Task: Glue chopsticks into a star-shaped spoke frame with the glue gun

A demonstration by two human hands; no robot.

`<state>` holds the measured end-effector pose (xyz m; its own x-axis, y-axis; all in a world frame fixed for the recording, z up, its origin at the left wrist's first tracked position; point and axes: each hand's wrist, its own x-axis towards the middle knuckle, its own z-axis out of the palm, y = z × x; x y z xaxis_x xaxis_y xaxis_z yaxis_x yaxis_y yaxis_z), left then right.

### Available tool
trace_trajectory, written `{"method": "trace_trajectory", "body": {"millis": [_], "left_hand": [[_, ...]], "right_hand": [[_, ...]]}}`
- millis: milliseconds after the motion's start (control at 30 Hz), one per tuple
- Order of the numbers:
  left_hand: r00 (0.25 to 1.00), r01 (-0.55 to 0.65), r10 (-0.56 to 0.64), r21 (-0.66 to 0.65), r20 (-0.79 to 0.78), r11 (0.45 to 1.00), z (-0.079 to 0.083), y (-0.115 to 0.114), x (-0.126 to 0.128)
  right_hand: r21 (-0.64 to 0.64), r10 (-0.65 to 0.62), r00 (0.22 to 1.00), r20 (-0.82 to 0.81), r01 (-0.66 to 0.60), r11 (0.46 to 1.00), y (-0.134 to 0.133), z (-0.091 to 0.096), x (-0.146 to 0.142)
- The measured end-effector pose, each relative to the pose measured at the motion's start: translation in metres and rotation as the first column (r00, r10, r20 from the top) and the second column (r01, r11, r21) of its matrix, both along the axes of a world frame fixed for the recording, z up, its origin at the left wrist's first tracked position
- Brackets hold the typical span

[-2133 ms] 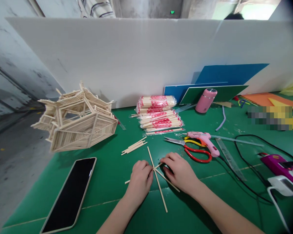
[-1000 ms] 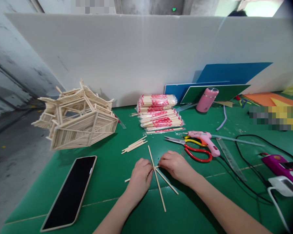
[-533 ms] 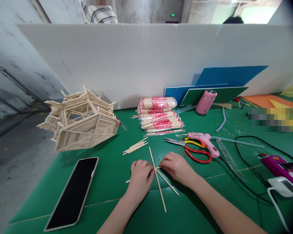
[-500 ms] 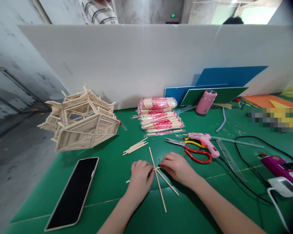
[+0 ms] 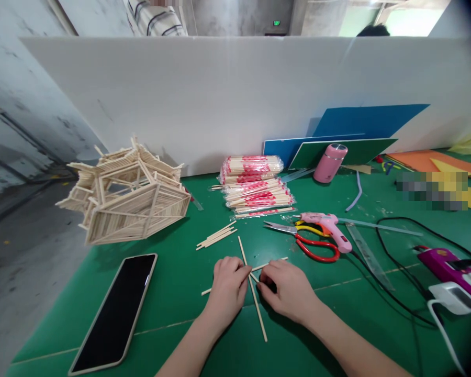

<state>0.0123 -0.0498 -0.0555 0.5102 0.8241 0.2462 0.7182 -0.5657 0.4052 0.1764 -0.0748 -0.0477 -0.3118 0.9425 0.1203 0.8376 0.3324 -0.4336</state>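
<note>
Several thin wooden sticks [image 5: 255, 309] lie crossed on the green table [image 5: 172, 293] in front of me. My left hand [image 5: 227, 287] rests on them with its fingertips pinched where the sticks cross. My right hand [image 5: 288, 289] is curled beside it, fingers closed on a stick at the same crossing. One stick end [image 5: 277, 260] pokes out past my right hand. A small loose pile of short sticks [image 5: 215, 235] lies just beyond my hands.
A stick-built model house [image 5: 127, 196] overhangs the table's left edge. A phone [image 5: 115, 311] lies face up at the near left. Wrapped chopstick bundles [image 5: 255, 186], red scissors [image 5: 310, 243], a pink glue gun [image 5: 327, 225], a ruler [image 5: 367, 254], a pink bottle [image 5: 332, 162] and cables [image 5: 400, 293] fill the right.
My right hand has slid back toward me and closer to my left hand. A stick that lay under it now points out to the far right; the diagonal stick on the near right is gone.
</note>
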Motion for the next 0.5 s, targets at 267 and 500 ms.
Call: {"method": "trace_trajectory", "body": {"millis": [267,500], "left_hand": [[0.998,0.052,-0.052,-0.001,0.038,0.999,-0.0036,0.0013,0.0010],[0.994,0.079,-0.077,-0.028,0.073,0.996,-0.0028,0.0045,0.0005]], "right_hand": [[0.033,-0.006,1.000,0.018,0.006,0.999,-0.0002,-0.0034,-0.0038],[0.047,0.005,1.000,0.005,-0.005,0.999,0.0010,-0.0040,-0.0056]]}}
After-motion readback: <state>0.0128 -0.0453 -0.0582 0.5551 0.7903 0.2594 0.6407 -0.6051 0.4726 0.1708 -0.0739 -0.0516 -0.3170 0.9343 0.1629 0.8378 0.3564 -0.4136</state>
